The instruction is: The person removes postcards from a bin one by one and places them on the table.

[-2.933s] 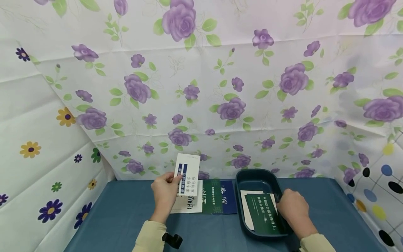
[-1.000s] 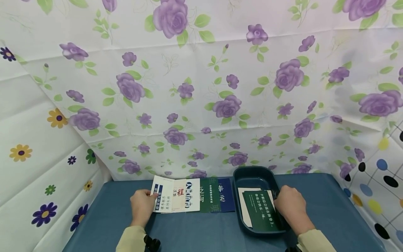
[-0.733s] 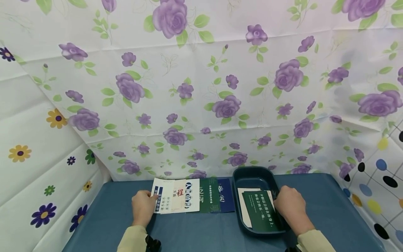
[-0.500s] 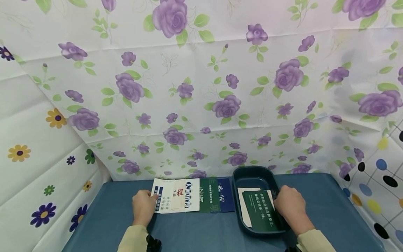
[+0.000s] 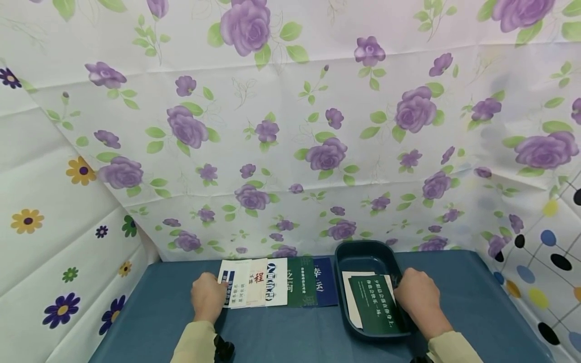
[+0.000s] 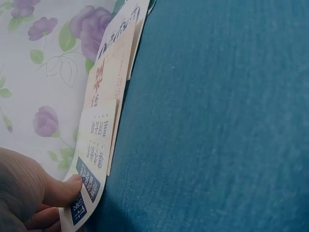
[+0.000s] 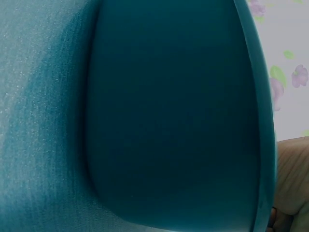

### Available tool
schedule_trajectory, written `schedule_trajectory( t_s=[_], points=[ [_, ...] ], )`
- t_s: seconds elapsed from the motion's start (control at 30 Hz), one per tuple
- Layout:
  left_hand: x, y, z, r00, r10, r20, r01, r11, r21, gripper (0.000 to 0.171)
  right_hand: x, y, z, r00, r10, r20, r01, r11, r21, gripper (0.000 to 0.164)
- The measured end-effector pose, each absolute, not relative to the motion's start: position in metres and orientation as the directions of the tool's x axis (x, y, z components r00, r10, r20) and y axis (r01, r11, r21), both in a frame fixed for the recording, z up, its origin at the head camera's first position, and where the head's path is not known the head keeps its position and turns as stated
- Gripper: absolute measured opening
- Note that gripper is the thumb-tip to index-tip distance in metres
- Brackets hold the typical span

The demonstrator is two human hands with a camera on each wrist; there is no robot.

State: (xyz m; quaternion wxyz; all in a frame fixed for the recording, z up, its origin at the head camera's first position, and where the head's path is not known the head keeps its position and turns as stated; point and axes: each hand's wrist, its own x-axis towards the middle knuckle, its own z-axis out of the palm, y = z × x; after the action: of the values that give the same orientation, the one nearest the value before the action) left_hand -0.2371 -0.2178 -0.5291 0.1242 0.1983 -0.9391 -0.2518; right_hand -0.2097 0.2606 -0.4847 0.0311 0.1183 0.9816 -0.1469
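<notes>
My left hand [image 5: 208, 297] pinches the left edge of a white card [image 5: 236, 290] with two blue bars and dark writing. In the left wrist view, the thumb [image 6: 67, 189] presses on its face and the held end curls up slightly. This card overlaps a cream card [image 5: 258, 277] with red writing, at the left end of a row. Further right in that row come a white card [image 5: 277, 277], a green card [image 5: 301, 292] and a navy card [image 5: 326, 287]. My right hand [image 5: 418, 300] grips the right rim of a dark teal tray [image 5: 364, 264]; its fingertips are mostly hidden.
Inside the tray lie a green card [image 5: 373, 302] with white writing and white cards [image 5: 352, 297] beneath it. A blue cloth covers the table [image 5: 281, 335]. Behind it rises a floral curtain [image 5: 281, 212], with patterned sheets at both sides.
From above the row, my left hand has brought the white card down and leftward to the row's left end. Over the last second it barely moves. My right hand stays on the tray.
</notes>
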Motion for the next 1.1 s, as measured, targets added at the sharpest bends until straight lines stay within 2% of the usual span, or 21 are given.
schedule_trajectory(
  t_s=[0.67,1.1],
  points=[
    [-0.233,-0.2174,-0.5369,-0.853,-0.482,0.201,-0.311,0.777,0.547,0.024,-0.2096,0.2618,-0.4858,-0.97,0.224,-0.095,0.242,0.929,-0.281,0.024],
    [-0.2326,-0.2176,-0.5367,-0.853,-0.493,0.173,-0.34,0.775,0.533,0.028,-0.2103,0.2621,-0.4872,-0.972,0.219,-0.082,0.233,0.931,-0.283,0.024]
  ],
)
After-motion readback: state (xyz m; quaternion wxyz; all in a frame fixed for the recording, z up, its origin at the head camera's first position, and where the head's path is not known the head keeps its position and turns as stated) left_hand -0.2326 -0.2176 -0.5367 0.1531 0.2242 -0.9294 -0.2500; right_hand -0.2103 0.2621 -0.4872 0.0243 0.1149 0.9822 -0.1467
